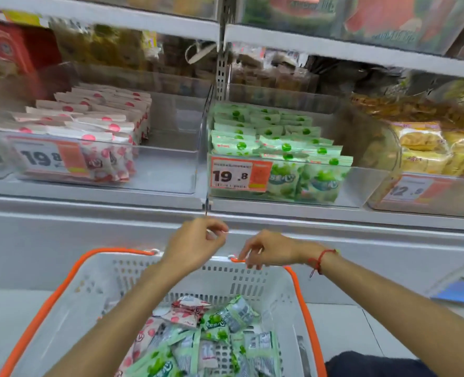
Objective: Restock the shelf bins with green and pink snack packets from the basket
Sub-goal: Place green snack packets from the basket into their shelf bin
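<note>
A white basket with orange handles sits below me, holding mixed green packets and pink packets. On the shelf, a clear left bin is partly filled with pink packets; its right half holds none. The clear bin beside it holds rows of green packets. My left hand hovers over the basket's far rim, fingers loosely curled and holding nothing. My right hand hangs beside it, fingertips touching the rim by the orange handle.
Orange price tags marked 19.8 front both bins. A third bin with yellow snack bags stands to the right. More packaged goods fill the shelves above. A grey shelf ledge runs between the bins and the basket.
</note>
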A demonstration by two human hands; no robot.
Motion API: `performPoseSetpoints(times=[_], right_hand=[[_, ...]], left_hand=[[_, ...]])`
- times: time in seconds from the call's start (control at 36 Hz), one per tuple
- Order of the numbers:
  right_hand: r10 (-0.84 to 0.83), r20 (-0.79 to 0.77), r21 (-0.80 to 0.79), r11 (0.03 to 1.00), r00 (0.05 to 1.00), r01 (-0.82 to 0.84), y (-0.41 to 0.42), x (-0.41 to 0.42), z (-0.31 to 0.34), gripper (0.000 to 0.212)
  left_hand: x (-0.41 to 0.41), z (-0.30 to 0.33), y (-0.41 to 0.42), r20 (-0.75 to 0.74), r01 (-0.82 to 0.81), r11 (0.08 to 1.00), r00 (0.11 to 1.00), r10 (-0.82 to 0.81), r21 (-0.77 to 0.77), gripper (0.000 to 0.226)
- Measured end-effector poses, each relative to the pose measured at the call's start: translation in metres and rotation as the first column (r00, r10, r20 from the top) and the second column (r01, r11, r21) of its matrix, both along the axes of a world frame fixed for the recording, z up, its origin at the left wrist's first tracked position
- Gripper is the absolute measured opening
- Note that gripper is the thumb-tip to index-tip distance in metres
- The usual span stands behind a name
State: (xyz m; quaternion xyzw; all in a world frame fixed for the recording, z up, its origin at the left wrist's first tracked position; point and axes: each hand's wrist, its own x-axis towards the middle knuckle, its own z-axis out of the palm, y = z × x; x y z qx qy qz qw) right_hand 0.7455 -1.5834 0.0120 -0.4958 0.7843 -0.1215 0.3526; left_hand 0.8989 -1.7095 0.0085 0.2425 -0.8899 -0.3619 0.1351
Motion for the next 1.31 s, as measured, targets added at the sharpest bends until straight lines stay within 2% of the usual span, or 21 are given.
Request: performPoseSetpoints(times=[0.11,0.22,0.31,0.39,0.42,0.44,0.5,0.58,0.67,0.72,0.75,0.81,0.89,0.94,0.97,1.03,1.06,1.08,1.14,1.25,1.31], right_hand=[[-0.005,0.025,0.187,0.982,1.0,0.0,-0.003,0.018,-0.072,0.025],[0.027,0.059,0.344,0.938,0.998,-0.045,0.001,0.046,-0.128,0.028],[0.071,0.086,0.455,0.885,0.994,-0.102,0.008,0.068,-0.165,0.044],[0.15,0.151,0.613,0.762,0.977,-0.211,0.018,0.088,-0.195,0.079],[0.175,0.15,0.653,0.721,0.973,-0.23,0.021,0.095,-0.205,0.085],[0.196,0.139,0.683,0.691,0.971,-0.237,0.024,0.099,-0.214,0.088],[0.241,0.092,0.709,0.666,0.966,-0.234,0.029,0.107,-0.229,0.093],[0.224,0.072,0.685,0.697,0.972,-0.212,0.027,0.106,-0.222,0.095],[0.034,0.211,0.627,0.762,0.977,-0.162,0.023,0.09,-0.204,0.094],[0.006,0.274,0.612,0.771,0.962,-0.179,0.021,0.079,-0.192,0.098],[0.035,0.274,0.608,0.768,0.961,-0.201,0.021,0.076,-0.185,0.101],[0.096,0.259,0.559,0.796,0.961,-0.23,0.018,0.07,-0.171,0.107],[0.11,0.24,0.366,0.91,0.964,-0.195,0.01,0.067,-0.144,0.108],[0.061,0.269,0.226,0.966,0.961,-0.125,0.003,0.067,-0.123,0.093],[0.035,0.275,0.175,0.981,0.961,-0.086,0.0,0.065,-0.113,0.077],[0.028,0.275,0.081,0.995,0.961,-0.053,-0.004,0.057,-0.094,0.032],[0.024,0.278,0.057,0.998,0.96,-0.041,-0.005,0.053,-0.087,0.018],[0.008,0.285,0.043,0.999,0.959,-0.021,-0.005,0.048,-0.078,0.025],[-0.014,0.314,0.034,0.999,0.949,0.004,-0.005,0.039,-0.064,0.042],[-0.025,0.308,0.007,1.0,0.951,0.024,-0.001,0.019,-0.03,0.08],[-0.042,0.335,0.0,0.999,0.941,0.044,0.002,0.012,-0.009,0.083]], left_hand=[[0.022,-0.065,-0.004,0.222,-0.004,0.994,0.975,-0.019,0.105,0.018],[0.043,-0.125,-0.001,0.468,0.044,0.984,0.876,-0.12,0.17,0.026],[0.06,-0.163,0.008,0.643,0.191,0.962,0.717,-0.271,0.194,0.037],[0.079,-0.189,0.025,0.773,0.356,0.88,0.443,-0.455,0.314,0.065],[0.084,-0.196,0.03,0.787,0.371,0.863,0.387,-0.48,0.344,0.073],[0.089,-0.203,0.035,0.793,0.368,0.863,0.375,-0.479,0.347,0.08],[0.095,-0.21,0.04,0.789,0.348,0.882,0.42,-0.45,0.317,0.084],[0.094,-0.211,0.037,0.761,0.316,0.885,0.459,-0.459,0.343,0.085],[0.089,-0.204,0.027,0.715,0.211,0.889,0.533,-0.453,0.406,0.086],[0.084,-0.192,0.02,0.69,0.053,0.881,0.601,-0.404,0.47,0.084],[0.081,-0.185,0.017,0.672,-0.057,0.849,0.639,-0.374,0.526,0.079],[0.074,-0.173,0.009,0.634,-0.249,0.719,0.699,-0.33,0.649,0.054],[0.07,-0.155,-0.005,0.602,-0.349,0.565,0.715,-0.355,0.748,0.038],[0.065,-0.139,-0.011,0.559,-0.361,0.474,0.732,-0.39,0.803,0.041],[0.063,-0.128,-0.012,0.526,-0.351,0.429,0.745,-0.41,0.832,0.046],[0.058,-0.111,-0.018,0.445,-0.303,0.355,0.777,-0.445,0.885,0.061],[0.057,-0.106,-0.021,0.415,-0.29,0.324,0.796,-0.44,0.9,0.072],[0.055,-0.098,-0.025,0.393,-0.276,0.311,0.814,-0.428,0.91,0.083],[0.053,-0.085,-0.03,0.39,-0.257,0.345,0.829,-0.402,0.903,0.098],[0.04,-0.035,-0.025,0.394,-0.129,0.607,0.86,-0.325,0.784,0.107],[0.031,-0.017,-0.021,0.367,-0.088,0.696,0.893,-0.262,0.712,0.102]])
